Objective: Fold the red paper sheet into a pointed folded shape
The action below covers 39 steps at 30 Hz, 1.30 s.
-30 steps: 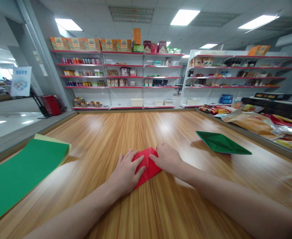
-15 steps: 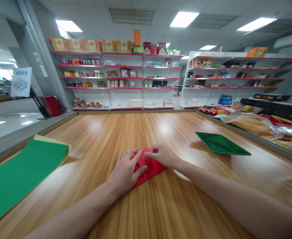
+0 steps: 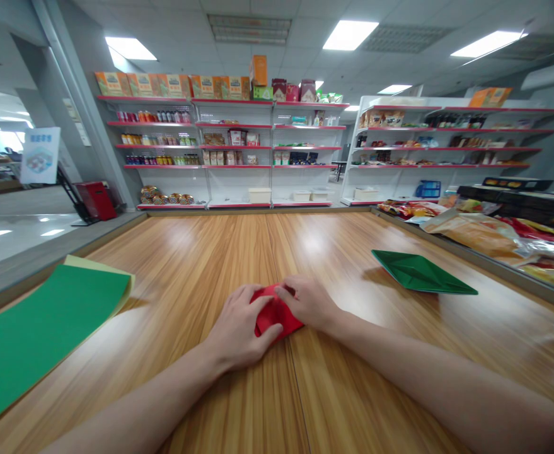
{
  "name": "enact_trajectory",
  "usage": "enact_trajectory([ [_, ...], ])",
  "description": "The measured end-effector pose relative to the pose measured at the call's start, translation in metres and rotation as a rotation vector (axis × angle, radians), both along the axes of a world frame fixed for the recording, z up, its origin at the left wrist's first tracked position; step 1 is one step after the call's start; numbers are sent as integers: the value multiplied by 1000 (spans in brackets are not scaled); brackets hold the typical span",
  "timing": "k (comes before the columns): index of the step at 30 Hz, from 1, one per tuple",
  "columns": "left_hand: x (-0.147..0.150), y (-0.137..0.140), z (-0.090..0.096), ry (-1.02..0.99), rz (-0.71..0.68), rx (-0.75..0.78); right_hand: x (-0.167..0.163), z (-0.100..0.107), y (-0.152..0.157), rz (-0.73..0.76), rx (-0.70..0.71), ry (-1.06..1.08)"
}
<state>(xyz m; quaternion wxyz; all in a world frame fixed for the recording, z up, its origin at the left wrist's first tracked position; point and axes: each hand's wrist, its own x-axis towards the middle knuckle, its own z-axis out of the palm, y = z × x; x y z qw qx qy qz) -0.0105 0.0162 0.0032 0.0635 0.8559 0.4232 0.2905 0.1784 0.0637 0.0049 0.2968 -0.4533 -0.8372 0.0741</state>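
Observation:
A folded piece of red paper (image 3: 277, 315) lies on the wooden tabletop in front of me, partly hidden by both hands. My left hand (image 3: 243, 325) curls round its left side, with thumb and fingers bent over it. At the upper right of the paper, my right hand (image 3: 305, 302) has its fingers bent and pressed together on the edge. Off to the right sits a folded green paper shape (image 3: 421, 272) with creases meeting near its middle, apart from both hands.
Green sheets (image 3: 54, 325) with a pale yellow one beneath lie at the left. Snack bags (image 3: 475, 236) and black boxes fill the area past the table's right rim. Stocked shelves (image 3: 234, 126) stand beyond the far edge.
Both hands have closed in further over the red paper, and less of it shows. My left fingers are more curled; my right hand has shifted slightly left. The green papers stay put.

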Motion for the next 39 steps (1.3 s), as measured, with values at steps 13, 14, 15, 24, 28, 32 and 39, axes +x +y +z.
enact_trajectory([
  [13, -4, 11, -9, -98, 235, -12, 3, -11, 10, -38, -64, 165],
  [14, -4, 11, -8, -146, 237, 14, 3, -10, 10, -27, -88, 200],
  [15, -5, 10, -6, -191, 236, 43, 3, -9, 9, -11, -125, 244],
  [24, -5, 6, 1, -272, 277, 262, 6, -5, 15, 146, -347, 720],
  [28, -8, 18, -6, -447, 405, 121, 5, -4, 21, 50, -301, 1035],
  [32, -5, 23, -9, -809, 238, -255, 3, -5, 22, 166, -352, 1151],
  [39, -2, 22, -5, -1448, -249, -830, -3, -4, 2, 403, -181, 629],
])
